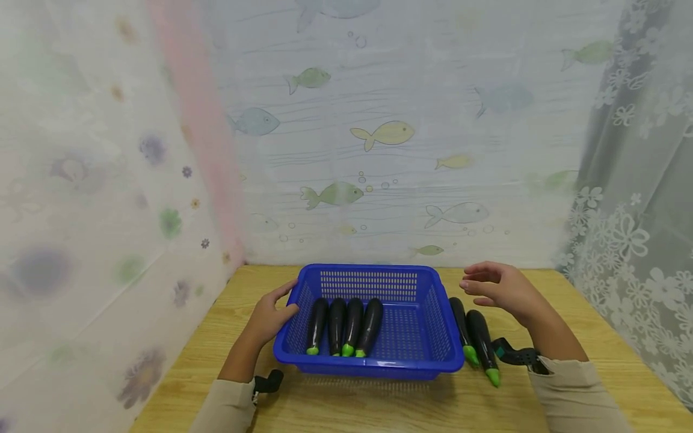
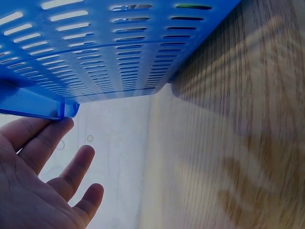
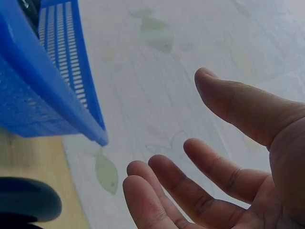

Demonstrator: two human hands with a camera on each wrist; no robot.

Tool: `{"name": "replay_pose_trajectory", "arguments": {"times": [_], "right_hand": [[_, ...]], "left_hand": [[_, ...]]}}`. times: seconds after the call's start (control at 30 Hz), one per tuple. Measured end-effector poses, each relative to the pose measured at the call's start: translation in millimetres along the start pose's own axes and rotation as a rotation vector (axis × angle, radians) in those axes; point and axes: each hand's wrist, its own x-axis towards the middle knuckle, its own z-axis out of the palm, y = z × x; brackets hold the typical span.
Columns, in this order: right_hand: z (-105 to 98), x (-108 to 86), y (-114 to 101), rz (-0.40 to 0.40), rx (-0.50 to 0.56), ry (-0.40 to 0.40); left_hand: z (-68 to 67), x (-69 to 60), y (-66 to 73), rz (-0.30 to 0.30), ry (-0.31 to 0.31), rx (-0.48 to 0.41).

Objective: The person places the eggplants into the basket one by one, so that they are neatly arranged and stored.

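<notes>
Wood tbl (image 1: 379, 412): blue bskt (image 1: 403, 334) w/ 4 glossy blk green-tipped eggplants (image 1: 354, 319); L hand (image 1: 269, 314) loose on rim (image 1: 373, 363), R hand (image 1: 502, 290) released.

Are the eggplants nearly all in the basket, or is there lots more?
Mostly done, it seems: four eggplants lie in the blue basket. Right now, the left hand touches the basket's rim and the right hand holds nothing. Probably left: two more eggplants on the table beside the basket.

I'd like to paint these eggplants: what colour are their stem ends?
Bright green. The stem ends show best in the head view.
</notes>
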Motion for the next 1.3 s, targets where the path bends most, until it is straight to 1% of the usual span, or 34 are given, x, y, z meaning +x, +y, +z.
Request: {"name": "replay_pose_trajectory", "arguments": {"times": [0.2, 0.43, 0.5, 0.6, 0.73, 0.83, 0.9, 1.0, 1.13, 1.23, 1.3], "right_hand": [[-9.0, -8.0, 12.9, 0.004, 0.013, 0.007], [-17.9, -17.7, 26.5, 0.043, 0.053, 0.039], [-19.6, -18.6, 30.7, 0.051, 0.059, 0.046], [-20.2, -16.4, 38.6, 0.066, 0.07, 0.03], [-23.7, -16.0, 52.7, 0.123, 0.087, 0.001], [-31.4, -19.6, 65.1, 0.19, 0.098, -0.007], [-35.9, -20.3, 73.2, 0.231, 0.112, -0.016], [-39.0, -19.3, 83.8, 0.294, 0.15, -0.034], [-40.4, -19.3, 93.7, 0.377, 0.2, -0.064], [-41.0, -21.4, 101.1, 0.408, 0.227, -0.106], [-40.3, -20.0, 104.1, 0.407, 0.24, -0.146]], "left_hand": [[-0.3, -0.4, -0.3, -0.003, -0.006, 0.002], [-1.3, 1.3, 0.7, -0.003, -0.001, 0.005], [-2.4, 1.0, 0.5, 0.0, -0.001, 0.013], [-4.3, -1.8, -1.7, -0.021, 0.017, 0.03], [-3.5, -3.2, -3.6, -0.023, 0.014, 0.012], [0.1, -0.7, -3.0, -0.002, -0.005, -0.024], [1.8, -0.1, -2.5, -0.005, -0.005, -0.031], [1.7, -1.7, -2.2, -0.021, 0.004, -0.03], [0.3, -2.3, -1.8, -0.016, 0.012, -0.015], [-0.1, -1.6, -1.5, 0.007, 0.002, 0.004], [-1.6, -2.6, -1.7, 0.006, 0.004, 0.008]]}}
